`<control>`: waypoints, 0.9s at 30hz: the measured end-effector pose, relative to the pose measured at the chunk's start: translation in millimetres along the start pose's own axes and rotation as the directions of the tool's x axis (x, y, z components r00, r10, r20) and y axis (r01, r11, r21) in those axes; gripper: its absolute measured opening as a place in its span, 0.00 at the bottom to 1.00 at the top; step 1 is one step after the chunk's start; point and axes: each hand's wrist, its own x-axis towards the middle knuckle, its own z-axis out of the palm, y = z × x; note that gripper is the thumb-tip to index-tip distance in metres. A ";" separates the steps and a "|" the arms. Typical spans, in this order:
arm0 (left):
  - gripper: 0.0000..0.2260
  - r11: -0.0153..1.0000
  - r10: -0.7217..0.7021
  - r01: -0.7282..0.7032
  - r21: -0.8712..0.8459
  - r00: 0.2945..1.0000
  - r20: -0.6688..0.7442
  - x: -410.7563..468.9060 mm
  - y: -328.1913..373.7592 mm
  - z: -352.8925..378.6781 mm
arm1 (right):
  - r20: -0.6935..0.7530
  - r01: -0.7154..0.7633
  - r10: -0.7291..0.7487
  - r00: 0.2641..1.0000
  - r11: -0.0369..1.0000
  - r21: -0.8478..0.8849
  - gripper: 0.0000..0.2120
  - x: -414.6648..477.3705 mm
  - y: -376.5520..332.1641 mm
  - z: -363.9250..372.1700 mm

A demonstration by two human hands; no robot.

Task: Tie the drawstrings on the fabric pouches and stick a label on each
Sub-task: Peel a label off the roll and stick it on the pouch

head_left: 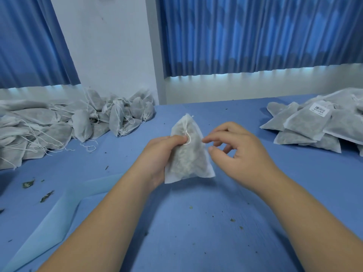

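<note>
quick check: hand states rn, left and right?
Left hand: closed on the pouch, thumb pinning its drawstring.
Right hand: open, fingers loosely curled, holding nothing, just beside the pouch.

Ahead of you a pale wall (106, 46) rose between two blue pleated curtains, the left curtain (29, 40) and the wider right curtain (255, 32). Both were drawn, and daylight glowed in a thin strip (216, 76) beneath their hems. The table (196, 222) before you was covered in blue and reached back to the wall.
</note>
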 end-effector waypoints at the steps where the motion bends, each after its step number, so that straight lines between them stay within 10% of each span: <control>1: 0.18 1.000 0.010 -0.010 -0.001 0.998 -0.055 -2.5 2.7 -6.3 | -0.002 -0.023 0.023 1.000 1.000 -0.004 0.09 0.1 1.6 0.9; 9: 0.10 0.971 0.081 -0.014 0.238 0.958 -0.275 -46.5 -5.7 -66.5 | 0.160 -0.089 0.113 0.981 0.984 -0.152 0.08 -3.7 3.8 25.7; 14: 0.23 0.918 0.138 -0.031 0.395 0.959 -0.247 -61.9 -29.9 -83.3 | 0.200 -0.140 0.151 0.968 0.988 -0.070 0.10 -10.5 -2.9 40.7; 27: 0.07 0.975 0.049 0.002 0.221 0.973 -0.224 -72.5 -33.7 -94.1 | 0.362 -0.099 0.134 0.922 0.988 -0.114 0.15 9.2 -28.3 95.2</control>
